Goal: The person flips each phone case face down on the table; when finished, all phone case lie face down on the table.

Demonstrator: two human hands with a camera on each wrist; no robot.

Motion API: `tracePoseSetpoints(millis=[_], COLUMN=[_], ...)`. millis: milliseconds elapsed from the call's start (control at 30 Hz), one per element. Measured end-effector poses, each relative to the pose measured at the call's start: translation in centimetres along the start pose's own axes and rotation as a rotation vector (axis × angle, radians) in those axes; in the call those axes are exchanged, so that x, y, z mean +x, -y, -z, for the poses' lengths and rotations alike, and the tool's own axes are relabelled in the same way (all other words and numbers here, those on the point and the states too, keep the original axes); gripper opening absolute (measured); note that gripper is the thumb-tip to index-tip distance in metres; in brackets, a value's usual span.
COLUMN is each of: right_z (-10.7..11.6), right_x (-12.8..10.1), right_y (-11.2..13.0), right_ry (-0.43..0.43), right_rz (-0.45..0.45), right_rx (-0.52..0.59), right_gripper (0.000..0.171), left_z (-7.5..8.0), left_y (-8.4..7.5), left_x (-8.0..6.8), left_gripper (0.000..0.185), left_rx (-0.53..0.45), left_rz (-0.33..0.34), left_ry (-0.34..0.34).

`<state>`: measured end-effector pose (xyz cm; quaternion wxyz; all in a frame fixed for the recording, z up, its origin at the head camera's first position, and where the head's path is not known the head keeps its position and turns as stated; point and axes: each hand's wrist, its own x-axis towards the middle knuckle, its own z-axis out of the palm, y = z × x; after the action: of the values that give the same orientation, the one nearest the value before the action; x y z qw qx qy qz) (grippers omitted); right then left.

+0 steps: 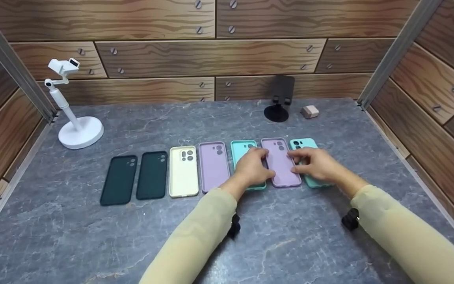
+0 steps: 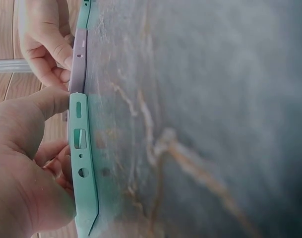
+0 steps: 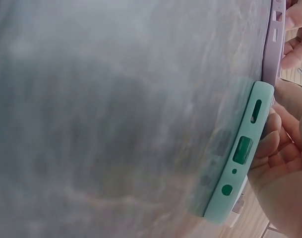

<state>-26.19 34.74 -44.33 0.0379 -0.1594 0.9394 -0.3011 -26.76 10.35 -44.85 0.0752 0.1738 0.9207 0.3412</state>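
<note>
A row of phone cases lies on the grey marbled table. The purple phone case (image 1: pixel 280 167) near the right end lies between my two hands. My left hand (image 1: pixel 250 167) reaches over the turquoise phone case (image 1: pixel 239 146) and grips the purple case's left edge with thumb and fingertips. From the other side, my right hand (image 1: pixel 315 163) holds its right edge with thumb and forefinger, its other fingers curled above a mint phone case (image 1: pixel 307 142). In the right wrist view, the mint case's end with its port cutouts (image 3: pixel 242 148) sits beside the purple one.
Leftward in the row are another purple case (image 1: pixel 214 169), a cream case (image 1: pixel 183 177) and two dark green cases (image 1: pixel 151 177). Behind stand a white stand (image 1: pixel 81 132), a black phone holder (image 1: pixel 282 92) and a small beige block (image 1: pixel 309 111). Wood-patterned walls (image 1: pixel 152 59) enclose the table.
</note>
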Motion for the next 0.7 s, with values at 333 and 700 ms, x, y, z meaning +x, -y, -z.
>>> tracePoseSetpoints(millis=[333,700], right_z=[0.11,-0.10], right_x=[-0.03,0.04], right_y=[-0.07,-0.12], right_ry=[-0.010,-0.006], right_rz=[0.000,0.017], right_rx=[0.016,0.011], right_gripper=[0.048,0.047], left_z=[-0.06,-0.14], left_y=[0.06,0.39], left_x=[0.03,0.03], left_gripper=[0.065,0.064], left_rx=[-0.033,-0.108], left_rz=[-0.001,0.007], left_ry=[-0.025,-0.053])
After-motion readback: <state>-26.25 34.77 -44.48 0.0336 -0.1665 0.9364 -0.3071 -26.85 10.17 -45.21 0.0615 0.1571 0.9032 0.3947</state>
